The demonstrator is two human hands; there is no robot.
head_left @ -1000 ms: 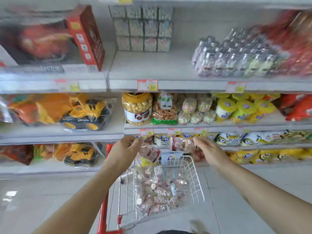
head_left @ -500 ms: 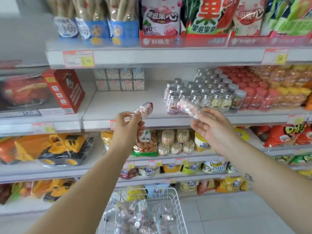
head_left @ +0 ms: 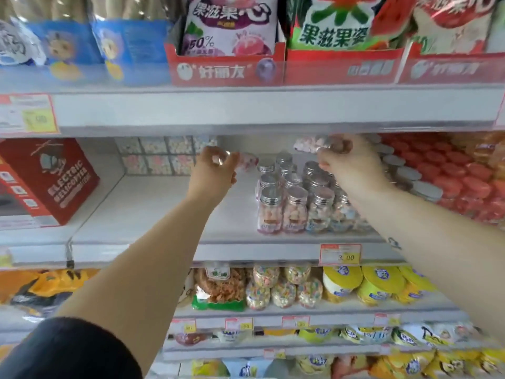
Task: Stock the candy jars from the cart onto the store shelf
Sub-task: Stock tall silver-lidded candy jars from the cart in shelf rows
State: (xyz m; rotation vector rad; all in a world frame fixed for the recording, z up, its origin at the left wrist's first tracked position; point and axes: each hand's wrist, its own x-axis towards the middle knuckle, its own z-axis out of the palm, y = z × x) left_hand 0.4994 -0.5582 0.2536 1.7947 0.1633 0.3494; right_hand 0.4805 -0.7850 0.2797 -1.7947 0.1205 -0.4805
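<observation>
At 7 o'clock in the view a dark sleeve (head_left: 68, 348) covers the left upper arm. The bare left forearm (head_left: 153, 258) and right forearm (head_left: 437, 242) reach up and away toward the shelf (head_left: 153, 212). Under them, from 6 to 4 o'clock, the lower shelves (head_left: 273, 314) carry a snack bag (head_left: 221, 288), candy tubs (head_left: 276, 288) and yellow pots (head_left: 363, 283). A price tag (head_left: 340, 254) reading 3.00 sits on the shelf's front edge, at 5 o'clock of the stocked jars (head_left: 296, 206). These stand upright in tight rows, silver caps up, right of the shelf's middle. The left hand (head_left: 216, 173) hovers over bare shelf at 10 o'clock of that group, fingers curled round the silver cap of the left jar (head_left: 247, 161). This jar lies on its side in the air, pink body pointing to 3 o'clock, clear of the shelf. The right hand (head_left: 352, 165) is above the group's back rows at 1 o'clock, fingertips pinching the cap end of the right jar (head_left: 304, 144). It too is on its side, body toward 9 o'clock, just under the top shelf (head_left: 246, 110). A red box (head_left: 49, 176) stands at 9 o'clock, red-lidded jars (head_left: 451, 170) fill 3 o'clock, and small boxes (head_left: 164, 154) are stacked against the back wall. Candy bags (head_left: 229, 28) line the top shelf at 12 o'clock.
</observation>
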